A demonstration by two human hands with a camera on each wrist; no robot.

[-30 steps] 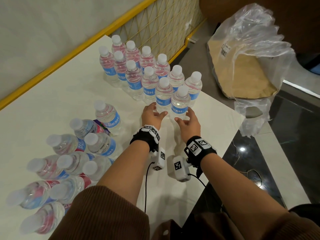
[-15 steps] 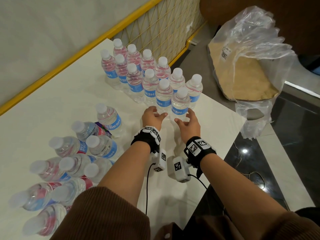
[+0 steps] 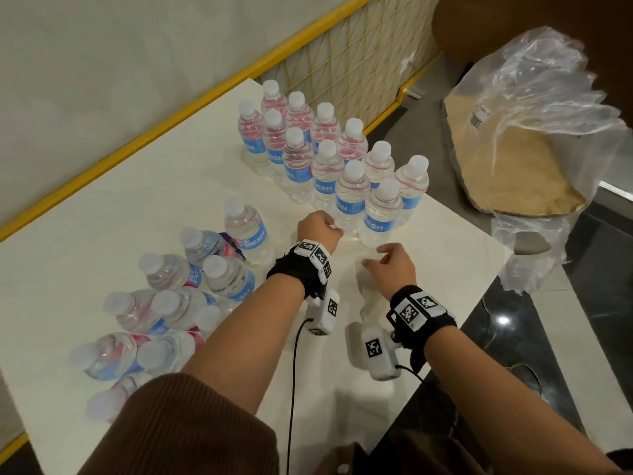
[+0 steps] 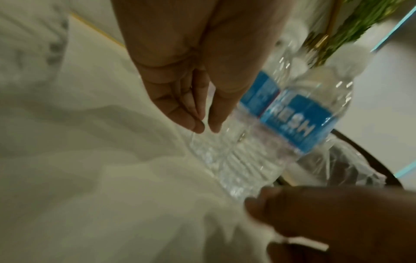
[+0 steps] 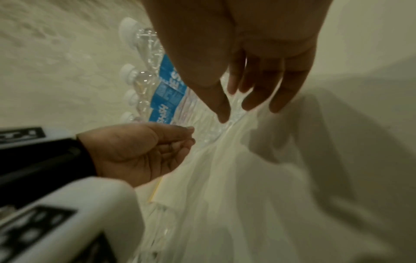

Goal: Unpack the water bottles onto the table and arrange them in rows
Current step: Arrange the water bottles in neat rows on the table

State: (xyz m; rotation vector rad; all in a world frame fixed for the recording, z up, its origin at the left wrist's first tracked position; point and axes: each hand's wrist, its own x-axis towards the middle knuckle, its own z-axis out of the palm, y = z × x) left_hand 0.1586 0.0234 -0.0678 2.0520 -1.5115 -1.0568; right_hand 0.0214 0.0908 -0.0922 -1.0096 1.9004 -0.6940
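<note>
Upright clear bottles (image 3: pixel 383 214) (blue labels, white caps) stand in rows.

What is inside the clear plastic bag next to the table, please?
The plastic bag holds a tan cardboard tray, seen through the film. No bottles show on it. The crumpled lower part of the bag hides what lies below the tray.

bottles (image 3: pixel 382 214): clear plastic, white caps, blue labels with white letters, thin red rings near the shoulders
table (image 3: pixel 137 207): glossy cream-white
wall trim (image 3: pixel 137 138): bright yellow
mesh panel (image 3: pixel 359 56): pale, crossed by yellow diagonal lines
wristbands (image 3: pixel 423 313): black, with black-and-white square markers (both wrists)
sleeve (image 3: pixel 191 426): ribbed brown
bag (image 3: pixel 534 132): clear, over tan contents
</note>
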